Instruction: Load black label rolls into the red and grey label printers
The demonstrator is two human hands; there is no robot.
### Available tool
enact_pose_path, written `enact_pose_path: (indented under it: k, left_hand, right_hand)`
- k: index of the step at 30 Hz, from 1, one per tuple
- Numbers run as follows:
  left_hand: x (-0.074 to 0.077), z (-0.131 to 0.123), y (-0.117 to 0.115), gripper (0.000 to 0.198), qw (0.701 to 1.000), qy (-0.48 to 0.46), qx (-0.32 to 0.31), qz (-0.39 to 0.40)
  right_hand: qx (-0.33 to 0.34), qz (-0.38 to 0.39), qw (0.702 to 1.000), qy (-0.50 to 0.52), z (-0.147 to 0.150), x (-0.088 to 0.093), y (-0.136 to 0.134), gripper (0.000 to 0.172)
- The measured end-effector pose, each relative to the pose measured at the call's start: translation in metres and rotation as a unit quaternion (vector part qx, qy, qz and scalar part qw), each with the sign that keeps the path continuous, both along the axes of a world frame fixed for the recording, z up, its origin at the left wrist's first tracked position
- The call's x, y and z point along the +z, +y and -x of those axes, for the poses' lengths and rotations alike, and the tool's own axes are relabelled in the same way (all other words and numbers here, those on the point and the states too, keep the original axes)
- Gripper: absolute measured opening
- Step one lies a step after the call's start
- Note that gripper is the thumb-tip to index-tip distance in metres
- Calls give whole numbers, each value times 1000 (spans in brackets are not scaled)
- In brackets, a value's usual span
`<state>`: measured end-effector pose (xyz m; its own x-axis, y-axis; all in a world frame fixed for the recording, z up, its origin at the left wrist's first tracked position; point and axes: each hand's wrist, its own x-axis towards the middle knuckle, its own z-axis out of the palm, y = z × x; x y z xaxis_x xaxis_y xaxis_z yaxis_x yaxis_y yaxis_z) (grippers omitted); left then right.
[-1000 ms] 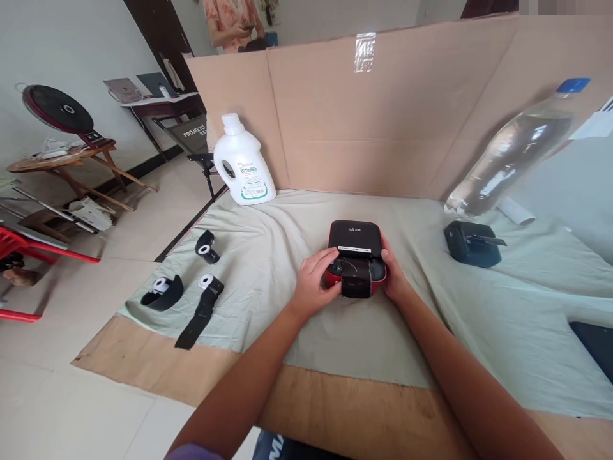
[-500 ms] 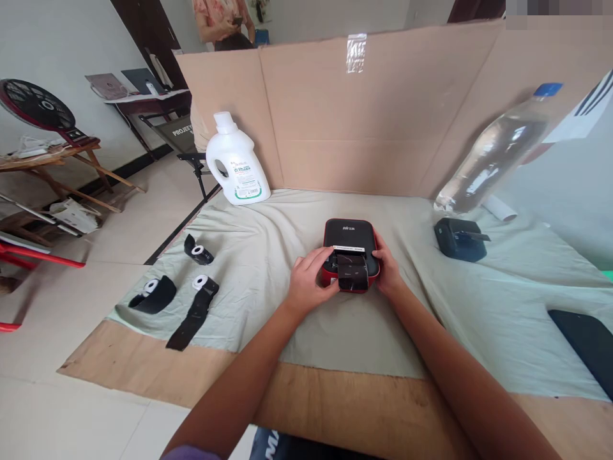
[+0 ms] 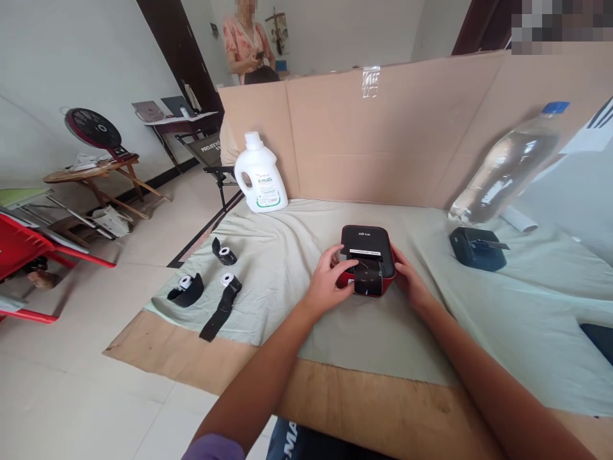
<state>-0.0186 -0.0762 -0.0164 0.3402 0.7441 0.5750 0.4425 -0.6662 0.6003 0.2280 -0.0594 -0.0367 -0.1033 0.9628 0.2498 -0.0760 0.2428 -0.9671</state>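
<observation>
While both hands bracket the printer [image 3: 366, 239], a small red-and-black unit sitting mid-way across the green cloth [image 3: 292, 243] right ahead of us, we'd treat the grip as a two-sided clamp. Left hand [image 3: 330, 284] is curled onto the front-left corner, fingers over the top edge beside the black strip [image 3: 368, 281] that hangs out of the slot down the front face. Right hand [image 3: 412, 284] is cupped against the right side. Both are grasping the case, neither is loose. From this angle we can't tell whether the left fingertips pinch the strip or only press the housing. Our take: hold the body square with the right and let the left do the fine work. Move the strip straight along the slot line, not sideways, and don't drag the unit, since the wrinkled cloth will likely bunch. Three black rolls [image 3: 224, 253] lie well apart to the left and a white jug [image 3: 261, 176] stands by the cardboard wall [image 3: 383, 140]. A black device [image 3: 476, 248] and clear bottle [image 3: 507, 166] sit off right.
</observation>
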Motion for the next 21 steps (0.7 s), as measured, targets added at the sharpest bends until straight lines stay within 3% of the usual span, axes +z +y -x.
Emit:
enact_pose_path:
  k: [4, 8, 11, 13, 18, 21]
  left_hand:
    - [5, 3, -2, 44, 996, -21, -42, 78]
    - [18, 5, -4, 50, 989, 5, -74, 128]
    - [33, 11, -1, 46, 990, 9, -75, 119]
    - [46, 22, 4, 44, 991, 25, -68, 110]
    - [83, 90, 29, 39, 992, 90, -47, 72]
    - [93, 149, 57, 31, 992, 102, -39, 65]
  right_hand:
    - [30, -23, 994, -101, -9, -1, -18, 79]
    - [-17, -85, 967, -238, 3, 8, -28, 98]
    - [-73, -134, 947, -284, 17, 13, -26, 93]
    - [-72, -128, 950, -274, 31, 17, -18, 89]
    - [-4, -108, 974, -197, 104, 33, 21, 87]
    - [23, -134, 976, -172, 167, 46, 54, 83]
